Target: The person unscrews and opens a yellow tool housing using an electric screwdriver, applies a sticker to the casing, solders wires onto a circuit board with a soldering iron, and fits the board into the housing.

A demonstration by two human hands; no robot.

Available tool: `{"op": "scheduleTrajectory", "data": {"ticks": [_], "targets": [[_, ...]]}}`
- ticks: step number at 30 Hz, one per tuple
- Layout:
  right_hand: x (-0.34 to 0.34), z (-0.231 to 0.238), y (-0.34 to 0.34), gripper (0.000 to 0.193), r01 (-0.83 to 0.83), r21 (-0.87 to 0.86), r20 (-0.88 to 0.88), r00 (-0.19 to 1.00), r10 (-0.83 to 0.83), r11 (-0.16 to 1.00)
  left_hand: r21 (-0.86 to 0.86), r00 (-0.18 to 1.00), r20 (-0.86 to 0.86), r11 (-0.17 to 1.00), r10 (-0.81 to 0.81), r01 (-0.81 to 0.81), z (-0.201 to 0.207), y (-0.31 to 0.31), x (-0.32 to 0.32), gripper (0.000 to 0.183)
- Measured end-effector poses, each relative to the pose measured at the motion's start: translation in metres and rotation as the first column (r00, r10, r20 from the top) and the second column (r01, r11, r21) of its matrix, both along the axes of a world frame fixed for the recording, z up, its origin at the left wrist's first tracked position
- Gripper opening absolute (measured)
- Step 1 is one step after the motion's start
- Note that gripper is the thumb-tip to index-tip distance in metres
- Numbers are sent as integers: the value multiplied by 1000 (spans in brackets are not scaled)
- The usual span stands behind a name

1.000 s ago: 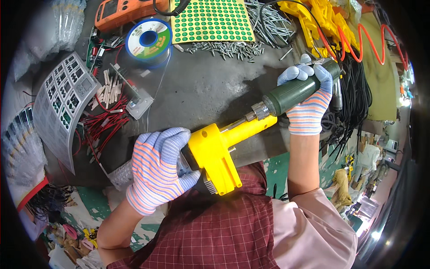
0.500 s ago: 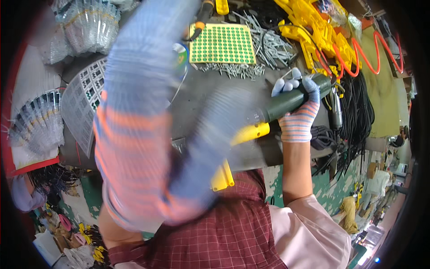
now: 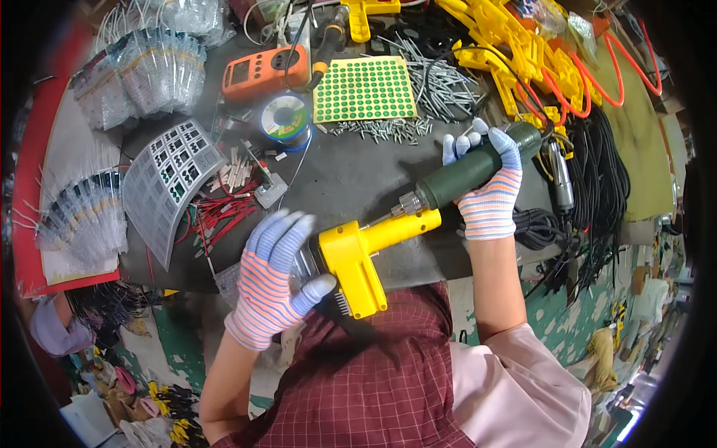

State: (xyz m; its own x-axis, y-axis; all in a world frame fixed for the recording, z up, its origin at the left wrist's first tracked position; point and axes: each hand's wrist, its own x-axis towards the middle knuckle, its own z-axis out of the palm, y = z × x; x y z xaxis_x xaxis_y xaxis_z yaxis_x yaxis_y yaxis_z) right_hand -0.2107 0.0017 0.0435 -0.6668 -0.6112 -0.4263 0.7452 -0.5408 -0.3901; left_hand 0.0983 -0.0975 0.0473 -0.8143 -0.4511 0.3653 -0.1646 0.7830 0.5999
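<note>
My right hand point(image 3: 489, 179), in a striped glove, wraps round a dark green electric screwdriver point(image 3: 467, 175). Its metal nose point(image 3: 407, 204) points left, just above the handle of a yellow plastic housing point(image 3: 351, 265). That housing has a black and clear head at its left end and lies near the table's front edge, in front of my apron. My left hand point(image 3: 272, 276), gloved alike, has its thumb and fingers around that head; the palm side is partly hidden.
Behind lie a yellow sheet of green stickers point(image 3: 364, 89), loose screws point(image 3: 448, 78), a solder spool point(image 3: 286, 122) and an orange multimeter point(image 3: 265, 72). Bagged parts point(image 3: 82, 213) lie left. Yellow housings point(image 3: 515, 45), a coiled red cord point(image 3: 612, 75) and black cables point(image 3: 605, 172) crowd the right.
My left hand, blurred and raised over the table before, has come down to the housing's head. The screwdriver has shifted slightly left and stays in my right hand.
</note>
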Motion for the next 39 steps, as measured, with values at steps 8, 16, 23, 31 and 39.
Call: {"op": "scheduleTrajectory", "data": {"ticks": [8,16,23,31,39], "targets": [[0,-2,1,15,-38,-15,59,998,39,999,-214,949,291,975,125,-63,-26,3,6,84],[4,-8,-1,13,-43,-74,-34,999,41,996,-177,953,275,981,125,-77,-26,1,7,82],[11,-9,-9,15,-97,-145,-8,995,96,985,-130,959,275,991,70,-35,-24,-5,4,82],[13,-11,-7,16,-74,-125,-49,996,69,989,-149,955,274,986,115,-76,-25,1,2,77],[19,-8,-1,16,-43,-139,-76,997,32,989,-110,964,252,992,88,-62,-28,0,1,78]]}}
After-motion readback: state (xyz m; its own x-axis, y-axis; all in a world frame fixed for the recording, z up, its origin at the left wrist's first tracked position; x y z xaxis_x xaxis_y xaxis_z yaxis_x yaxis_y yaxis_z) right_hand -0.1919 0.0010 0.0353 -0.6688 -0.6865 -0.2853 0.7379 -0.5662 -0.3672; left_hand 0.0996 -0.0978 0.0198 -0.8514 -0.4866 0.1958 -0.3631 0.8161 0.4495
